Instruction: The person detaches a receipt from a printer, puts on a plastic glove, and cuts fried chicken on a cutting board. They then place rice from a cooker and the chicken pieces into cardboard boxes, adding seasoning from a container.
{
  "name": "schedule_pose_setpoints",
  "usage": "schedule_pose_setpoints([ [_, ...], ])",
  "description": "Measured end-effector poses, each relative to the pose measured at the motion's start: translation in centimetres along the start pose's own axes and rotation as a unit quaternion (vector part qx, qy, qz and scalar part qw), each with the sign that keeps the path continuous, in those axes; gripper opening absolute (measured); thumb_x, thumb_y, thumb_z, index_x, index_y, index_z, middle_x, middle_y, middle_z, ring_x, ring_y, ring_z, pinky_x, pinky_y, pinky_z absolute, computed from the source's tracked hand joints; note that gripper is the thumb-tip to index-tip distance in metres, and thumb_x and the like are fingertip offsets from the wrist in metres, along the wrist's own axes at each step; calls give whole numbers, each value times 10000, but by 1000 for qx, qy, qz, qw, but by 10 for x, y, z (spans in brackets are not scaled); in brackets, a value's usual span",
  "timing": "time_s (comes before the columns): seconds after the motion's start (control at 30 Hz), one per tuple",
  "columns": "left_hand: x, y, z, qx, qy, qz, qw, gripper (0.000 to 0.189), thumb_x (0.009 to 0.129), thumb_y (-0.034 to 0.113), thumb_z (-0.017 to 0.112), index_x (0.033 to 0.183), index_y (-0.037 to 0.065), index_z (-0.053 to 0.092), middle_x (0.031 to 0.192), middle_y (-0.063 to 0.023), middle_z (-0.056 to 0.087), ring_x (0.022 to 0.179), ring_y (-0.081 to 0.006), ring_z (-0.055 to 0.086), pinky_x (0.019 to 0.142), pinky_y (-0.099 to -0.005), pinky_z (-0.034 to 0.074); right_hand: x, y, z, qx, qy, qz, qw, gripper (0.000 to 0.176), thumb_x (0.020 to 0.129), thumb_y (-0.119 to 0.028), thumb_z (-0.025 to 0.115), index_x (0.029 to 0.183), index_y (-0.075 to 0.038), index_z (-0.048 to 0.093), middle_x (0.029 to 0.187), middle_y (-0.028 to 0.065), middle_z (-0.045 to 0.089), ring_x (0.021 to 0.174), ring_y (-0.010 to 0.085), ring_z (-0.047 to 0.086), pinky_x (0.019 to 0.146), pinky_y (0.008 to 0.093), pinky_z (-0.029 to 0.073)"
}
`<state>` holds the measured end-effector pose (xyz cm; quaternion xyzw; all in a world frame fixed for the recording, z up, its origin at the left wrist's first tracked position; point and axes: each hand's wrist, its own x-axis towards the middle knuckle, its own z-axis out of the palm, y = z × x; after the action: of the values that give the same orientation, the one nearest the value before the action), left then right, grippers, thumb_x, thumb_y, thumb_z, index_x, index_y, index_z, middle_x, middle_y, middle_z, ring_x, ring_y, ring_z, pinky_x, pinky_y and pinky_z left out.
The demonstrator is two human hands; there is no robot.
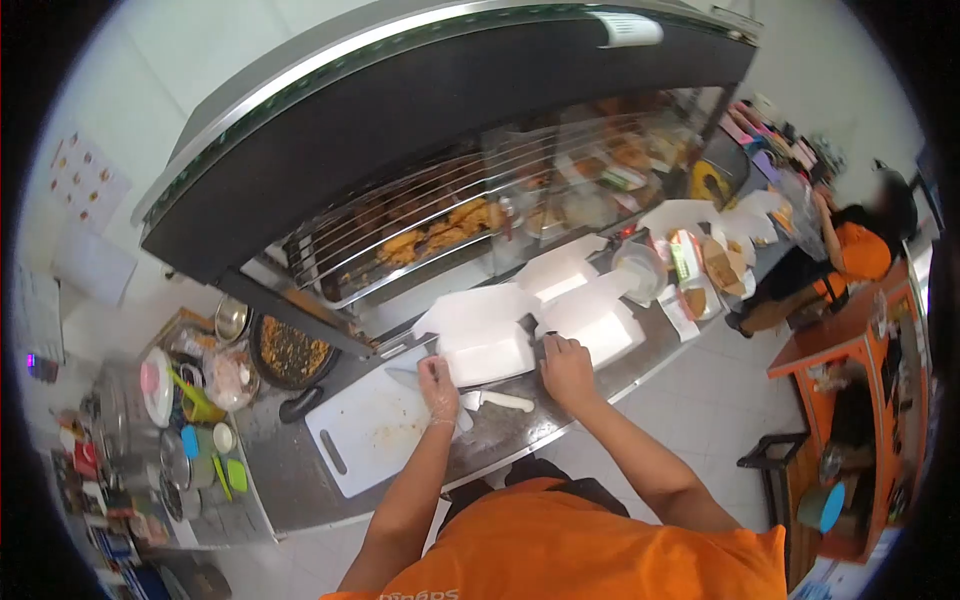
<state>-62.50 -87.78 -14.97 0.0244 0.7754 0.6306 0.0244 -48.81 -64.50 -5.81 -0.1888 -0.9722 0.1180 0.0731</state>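
Observation:
Two open white takeaway boxes lie side by side near the counter edge, the left box (487, 352) and the right box (603, 322), with another open box (560, 268) behind. My left hand (437, 387), in a thin clear glove, is closed at the left box's left side. My right hand (568, 372) has curled fingers at the right box's near left corner; a small dark thing shows by the fingertips, and I cannot tell what it is. Between my hands lies a white-handled knife (503, 401). A white cutting board (372, 424) with crumbs lies to the left.
Behind the boxes stands a glass display warmer (440, 130) with fried food (435, 235) on a rack. A pan of brown bits (288, 350) is at left, near bowls and containers. Packaged food (688, 255) stands at right. Beyond it, a person (858, 250) in orange handles a bag.

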Motion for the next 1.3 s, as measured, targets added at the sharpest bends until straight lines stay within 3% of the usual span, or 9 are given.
schedule_pose_setpoints([
  [0.2, -48, 27, -64, -125, -42, -79, 988, 448, 1108, 413, 430, 1306, 35, 565, 1503, -191, 516, 1399, -273, 470, 1192, -439, 321, -21, -110, 3, 157, 34, -169, 973, 493, 830, -372, 765, 1121, 10, 654, 1004, 171, 694, 964, 335, 657, 833, 490, 484],
  [0.33, -106, 44, -151, -109, -16, -93, 989, 477, 1106, 442, 438, 1315, 30, 556, 1421, -150, 560, 1352, -255, 501, 1131, -456, 400, -5, -163, 38, 80, -17, -120, 989, 668, 829, -537, 747, 1204, 6, 643, 1069, 191, 701, 1066, 351, 653, 896, 482, 484],
  [0.47, -188, 24, -266, -106, 67, -148, 981, 411, 1103, 422, 478, 1214, 46, 603, 1289, -97, 642, 1172, -184, 599, 977, -361, 482, 31, -172, 109, -31, -147, -46, 988, 313, 884, -291, 671, 1059, -31, 682, 997, 192, 725, 971, 352, 714, 825, 509, 526],
  [0.5, -212, 10, -299, -126, 125, -173, 969, 382, 1097, 413, 497, 1201, 61, 603, 1259, -82, 650, 1122, -174, 609, 942, -349, 486, 31, -174, 104, -45, -68, -69, 994, 185, 910, -177, 584, 890, -59, 726, 923, 165, 748, 895, 331, 747, 795, 522, 537],
  [0.57, -255, -10, -361, -162, 213, -188, 945, 353, 1090, 404, 516, 1188, 77, 603, 1228, -67, 658, 1072, -164, 619, 906, -338, 491, 45, -155, 124, -124, -28, -61, 990, 201, 921, -175, 583, 1017, -53, 710, 989, 166, 741, 979, 351, 727, 896, 556, 510],
  [0.67, -322, -32, -467, -212, 320, -208, 900, 336, 1064, 408, 558, 1202, 103, 594, 1241, -50, 645, 1066, -164, 603, 872, -342, 490, 19, -173, 87, -179, 18, 6, 984, 598, 958, -423, 670, 1418, -65, 533, 1317, 144, 635, 1277, 320, 564, 1075, 615, 376],
  [0.8, -373, -58, -600, -216, 455, -199, 841, 497, 1015, 517, 575, 1322, 132, 508, 1326, -64, 603, 1218, -223, 546, 975, -416, 418, -47, -259, 58, -100, 112, -30, 988, 569, 928, -382, 700, 1368, -55, 548, 1344, 142, 608, 1260, 344, 533, 1045, 571, 353],
  [1.07, -235, -42, -834, -206, 425, -40, 881, 501, 995, 454, 640, 1361, 141, 499, 1269, -18, 618, 1142, -158, 548, 949, -379, 422, -177, -444, 147, 108, 9, -243, 964, 386, 834, -148, 765, 1164, -21, 613, 1066, 173, 673, 1030, 375, 633, 901, 501, 479],
  [1.3, -59, 20, -1031, -154, 427, 46, 890, 573, 1001, 367, 645, 1424, 25, 465, 1410, -116, 552, 1267, -215, 519, 1025, -376, 432, -176, -593, 179, 288, -50, -184, 939, 245, 877, -43, 732, 1095, 5, 631, 944, 138, 714, 813, 228, 698, 731, 350, 552],
])
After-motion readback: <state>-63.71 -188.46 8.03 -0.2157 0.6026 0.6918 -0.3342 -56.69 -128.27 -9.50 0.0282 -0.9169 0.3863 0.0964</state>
